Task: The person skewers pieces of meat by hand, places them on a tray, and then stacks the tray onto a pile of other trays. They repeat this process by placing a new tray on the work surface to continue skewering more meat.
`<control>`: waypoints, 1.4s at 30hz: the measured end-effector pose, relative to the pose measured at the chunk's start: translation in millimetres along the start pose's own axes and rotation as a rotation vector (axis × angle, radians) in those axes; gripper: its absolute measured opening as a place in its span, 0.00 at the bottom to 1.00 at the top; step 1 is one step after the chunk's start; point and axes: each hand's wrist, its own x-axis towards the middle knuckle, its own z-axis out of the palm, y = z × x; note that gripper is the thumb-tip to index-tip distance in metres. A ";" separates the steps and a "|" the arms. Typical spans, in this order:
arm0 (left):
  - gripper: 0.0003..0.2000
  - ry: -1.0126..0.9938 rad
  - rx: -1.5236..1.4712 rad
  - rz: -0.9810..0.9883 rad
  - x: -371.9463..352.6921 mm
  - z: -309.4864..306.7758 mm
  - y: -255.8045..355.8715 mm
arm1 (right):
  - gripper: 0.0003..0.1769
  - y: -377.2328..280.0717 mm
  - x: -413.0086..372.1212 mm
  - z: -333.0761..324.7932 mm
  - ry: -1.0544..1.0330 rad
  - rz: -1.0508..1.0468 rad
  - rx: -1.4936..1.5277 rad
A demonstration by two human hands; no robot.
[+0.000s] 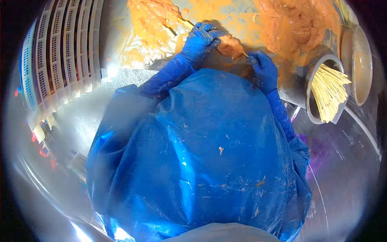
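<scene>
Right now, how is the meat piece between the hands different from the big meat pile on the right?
The meat piece is small, while the meat pile is much bigger. The meat piece is between the left hand and the right hand, with a stick at one end; the meat pile spreads over the table. Both look orange and wet.

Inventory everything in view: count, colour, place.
Meat piece: 1, orange, upper centre
Held stick: 1, yellow, in meat piece
Meat mounds: 2, orange, upper left, upper right
Loose sticks: at least 2, yellow, upper left
Table: 1, grey, under meat
Container: 1, grey, right
Bundled sticks: many, yellow, in container
Round vessel: 1, greyish, far right
Slatted trays: several, whitish, left
Apron: 1, blue, centre
Left hand: 1, blue-gloved, at meat piece
Right hand: 1, blue-gloved, at held stick
</scene>
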 end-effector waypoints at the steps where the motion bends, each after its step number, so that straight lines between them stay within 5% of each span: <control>1: 0.14 0.001 0.001 -0.003 -0.4 0.7 -0.2 | 0.11 -4.9 -1.4 -2.9 0.010 0.014 -0.017; 19: 0.16 -0.069 0.077 -0.034 4.1 -5.9 9.5 | 0.10 -19.2 10.3 1.5 0.004 -0.041 0.098; 22: 0.22 -0.086 0.106 -0.074 5.5 -4.8 6.0 | 0.10 -7.7 -5.0 -13.8 -0.019 0.092 0.165; 25: 0.31 -0.033 0.085 0.124 12.6 -1.3 13.4 | 0.11 1.2 -13.3 -24.7 -0.020 0.161 0.067; 27: 0.37 -0.201 0.093 0.246 11.4 -0.1 29.2 | 0.11 -1.0 -17.0 -26.8 -0.011 0.161 0.033; 40: 0.37 -0.247 0.269 0.383 15.5 18.5 30.5 | 0.07 -5.8 3.8 -13.2 -0.077 0.168 0.293; 42: 0.30 -0.244 0.126 0.364 14.6 20.6 36.7 | 0.07 -5.3 2.9 -12.3 -0.089 0.170 0.322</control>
